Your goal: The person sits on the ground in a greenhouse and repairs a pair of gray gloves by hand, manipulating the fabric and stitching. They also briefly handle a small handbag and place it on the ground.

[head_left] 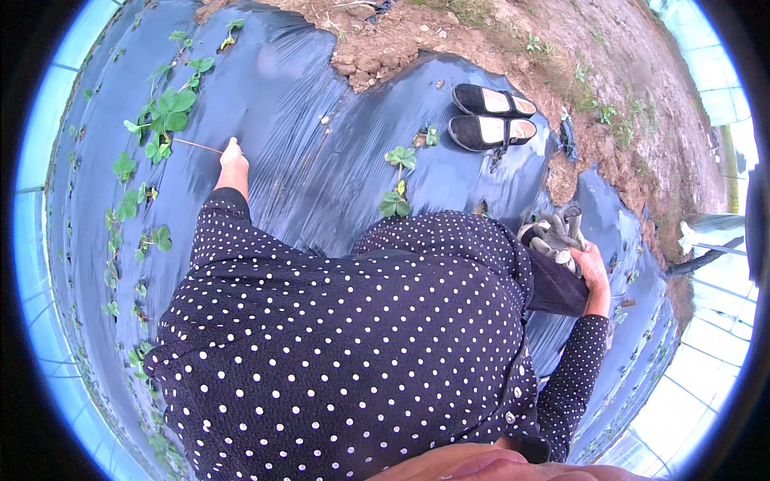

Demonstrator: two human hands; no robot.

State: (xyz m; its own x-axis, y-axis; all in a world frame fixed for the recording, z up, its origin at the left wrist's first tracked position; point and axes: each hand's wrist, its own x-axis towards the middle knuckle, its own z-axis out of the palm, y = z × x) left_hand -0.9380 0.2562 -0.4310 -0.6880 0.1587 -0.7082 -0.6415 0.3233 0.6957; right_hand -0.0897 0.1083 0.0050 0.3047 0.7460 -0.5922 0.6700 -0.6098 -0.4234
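My left hand [233, 163] reaches out over the black plastic film, its fingers pinched on a thin reddish runner [197, 146]. The runner stretches left to a leafy strawberry plant [171, 112] growing through the film. My right hand [592, 266] is beside my dark trouser leg, its fingers closed on a pair of grey-white work gloves [559, 232]; part of its grip is hidden by the gloves. Between my hands, a smaller strawberry plant [400, 158] grows close to my bent knee.
A pair of black shoes [491, 119] sits on the film [297, 120] ahead of me. Beyond the film's torn edge lies bare brown soil [385, 48] with small weeds. More strawberry plants [127, 205] run in rows on the left. Pale greenhouse walls [710, 337] curve around.
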